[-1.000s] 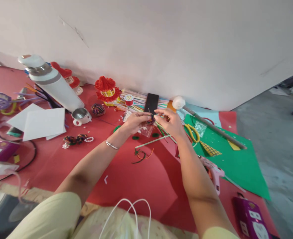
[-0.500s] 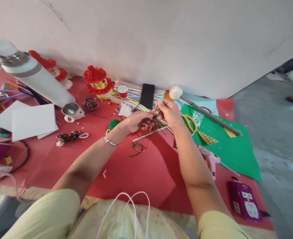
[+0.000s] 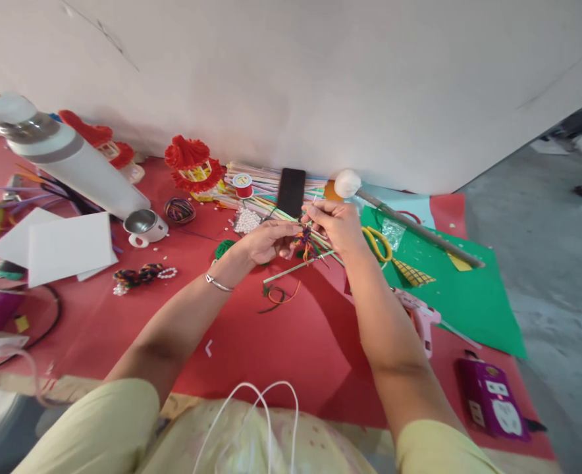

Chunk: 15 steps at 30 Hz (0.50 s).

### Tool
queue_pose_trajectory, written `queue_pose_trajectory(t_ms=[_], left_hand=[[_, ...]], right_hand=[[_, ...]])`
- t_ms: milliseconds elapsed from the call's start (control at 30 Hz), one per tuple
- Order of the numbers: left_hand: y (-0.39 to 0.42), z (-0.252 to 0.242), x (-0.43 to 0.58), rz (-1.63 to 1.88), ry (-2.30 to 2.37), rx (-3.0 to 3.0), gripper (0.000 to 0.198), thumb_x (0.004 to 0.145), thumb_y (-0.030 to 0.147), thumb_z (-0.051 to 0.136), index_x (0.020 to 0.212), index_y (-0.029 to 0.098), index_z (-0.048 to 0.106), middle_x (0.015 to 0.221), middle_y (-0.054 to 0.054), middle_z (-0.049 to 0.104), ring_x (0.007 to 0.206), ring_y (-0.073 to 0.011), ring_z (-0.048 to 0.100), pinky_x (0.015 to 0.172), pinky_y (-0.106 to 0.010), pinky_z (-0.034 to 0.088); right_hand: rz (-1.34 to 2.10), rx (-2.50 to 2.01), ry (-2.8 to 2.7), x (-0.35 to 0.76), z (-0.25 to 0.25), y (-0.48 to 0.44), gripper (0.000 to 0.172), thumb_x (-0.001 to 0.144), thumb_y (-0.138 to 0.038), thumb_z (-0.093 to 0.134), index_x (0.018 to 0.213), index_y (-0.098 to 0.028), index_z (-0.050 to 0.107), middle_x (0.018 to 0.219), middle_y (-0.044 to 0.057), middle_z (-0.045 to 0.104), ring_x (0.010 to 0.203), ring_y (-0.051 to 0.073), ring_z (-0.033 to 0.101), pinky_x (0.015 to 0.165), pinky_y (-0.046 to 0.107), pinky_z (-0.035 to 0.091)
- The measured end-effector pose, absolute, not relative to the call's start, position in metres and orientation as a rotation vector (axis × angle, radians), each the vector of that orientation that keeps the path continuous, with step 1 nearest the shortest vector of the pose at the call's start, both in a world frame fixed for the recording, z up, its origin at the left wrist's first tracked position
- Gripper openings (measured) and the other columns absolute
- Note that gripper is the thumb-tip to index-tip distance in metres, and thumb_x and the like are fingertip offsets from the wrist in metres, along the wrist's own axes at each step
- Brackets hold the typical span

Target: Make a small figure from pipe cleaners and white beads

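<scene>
Nearest the camera, a white cord looped over the lap, and both forearms reached out over the red sheet spread on the floor. A metal bangle sat on the left wrist.

The left hand had its grip closed narrow on a small multicoloured thread bundle, pinching it from the left side, just above the sheet. The right hand met it from the right, fingertips pinched tight on a thin strand that rose from the top of the bundle; what the strand was made of could not be told. The bundle lay between the two hands, touching both, its loose ends hanging down and the strand pointing up and away toward the wall. The left hand was the one that carried it.

Just below lay a green straw and curled scraps. To the right were a pink glue gun, yellow scissors and a green sheet. Farther off, by the wall, stood a black phone, a red spool and a white bottle.
</scene>
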State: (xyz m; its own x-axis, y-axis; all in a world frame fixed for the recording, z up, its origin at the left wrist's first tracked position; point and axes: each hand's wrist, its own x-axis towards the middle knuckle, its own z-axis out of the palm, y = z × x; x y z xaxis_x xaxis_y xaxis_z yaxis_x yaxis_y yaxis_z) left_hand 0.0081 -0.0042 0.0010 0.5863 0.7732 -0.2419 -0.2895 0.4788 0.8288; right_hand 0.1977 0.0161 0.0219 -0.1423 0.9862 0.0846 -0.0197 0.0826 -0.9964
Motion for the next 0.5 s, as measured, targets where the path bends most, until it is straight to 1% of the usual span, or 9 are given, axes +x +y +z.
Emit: queue_pose_trajectory(t_ms=[67, 133, 233, 267, 367, 433, 500], left_hand=[[-0.006, 0.001, 0.009, 0.679, 0.701, 0.828, 0.023, 0.074, 0.024, 0.085, 0.087, 0.010, 0.074, 0.067, -0.003, 0.067, 0.048, -0.0089, 0.057, 0.039, -0.019, 0.036], [-0.008, 0.000, 0.011, 0.664, 0.710, 0.811, 0.027, 0.071, 0.022, 0.086, 0.092, 0.010, 0.075, 0.069, -0.003, 0.068, 0.048, -0.0086, 0.056, 0.038, -0.019, 0.036], [-0.007, -0.001, 0.011, 0.688, 0.704, 0.778, 0.025, 0.070, 0.027, 0.086, 0.084, 0.010, 0.072, 0.063, -0.001, 0.062, 0.048, -0.0088, 0.053, 0.038, -0.019, 0.034], [-0.007, -0.001, 0.011, 0.693, 0.708, 0.770, 0.025, 0.070, 0.028, 0.085, 0.081, 0.011, 0.070, 0.060, -0.001, 0.060, 0.048, -0.0088, 0.052, 0.038, -0.018, 0.033], [-0.007, 0.000, 0.010, 0.671, 0.719, 0.780, 0.025, 0.070, 0.028, 0.085, 0.078, 0.012, 0.068, 0.059, 0.000, 0.059, 0.047, -0.0082, 0.050, 0.038, -0.018, 0.033], [-0.009, 0.001, 0.010, 0.629, 0.715, 0.809, 0.023, 0.070, 0.026, 0.084, 0.079, 0.012, 0.069, 0.061, 0.000, 0.060, 0.046, -0.0082, 0.051, 0.038, -0.019, 0.033], [-0.010, 0.001, 0.012, 0.597, 0.714, 0.824, 0.020, 0.071, 0.024, 0.083, 0.080, 0.012, 0.070, 0.063, 0.000, 0.061, 0.046, -0.0081, 0.050, 0.038, -0.020, 0.033]], right_hand=[[1.272, -1.054, -1.231, 0.200, 0.021, 0.019, 0.036, 0.075, -0.053, 0.087, 0.083, -0.019, 0.076, 0.072, 0.001, 0.071, 0.049, 0.006, 0.046, 0.040, 0.020, 0.029], [1.304, -1.037, -1.123, 0.204, 0.024, 0.022, 0.041, 0.073, -0.055, 0.088, 0.085, -0.020, 0.072, 0.070, -0.001, 0.069, 0.047, 0.005, 0.045, 0.039, 0.019, 0.026], [1.472, -1.025, -1.035, 0.208, 0.031, 0.020, 0.047, 0.077, -0.063, 0.083, 0.092, -0.023, 0.062, 0.067, -0.004, 0.067, 0.045, 0.006, 0.048, 0.037, 0.018, 0.024], [1.548, -1.016, -1.023, 0.208, 0.033, 0.019, 0.049, 0.078, -0.065, 0.081, 0.093, -0.025, 0.058, 0.065, -0.006, 0.065, 0.043, 0.007, 0.047, 0.037, 0.018, 0.024], [1.689, -0.943, -1.005, 0.206, 0.039, 0.014, 0.049, 0.081, -0.067, 0.079, 0.096, -0.027, 0.054, 0.054, -0.011, 0.052, 0.037, 0.005, 0.036, 0.036, 0.018, 0.022], [1.663, -0.905, -0.964, 0.207, 0.041, 0.015, 0.048, 0.082, -0.066, 0.078, 0.097, -0.027, 0.055, 0.051, -0.013, 0.042, 0.036, 0.004, 0.029, 0.035, 0.017, 0.022], [1.561, -0.916, -0.895, 0.213, 0.041, 0.021, 0.045, 0.084, -0.066, 0.076, 0.097, -0.027, 0.056, 0.052, -0.013, 0.036, 0.036, 0.004, 0.029, 0.035, 0.018, 0.024]])
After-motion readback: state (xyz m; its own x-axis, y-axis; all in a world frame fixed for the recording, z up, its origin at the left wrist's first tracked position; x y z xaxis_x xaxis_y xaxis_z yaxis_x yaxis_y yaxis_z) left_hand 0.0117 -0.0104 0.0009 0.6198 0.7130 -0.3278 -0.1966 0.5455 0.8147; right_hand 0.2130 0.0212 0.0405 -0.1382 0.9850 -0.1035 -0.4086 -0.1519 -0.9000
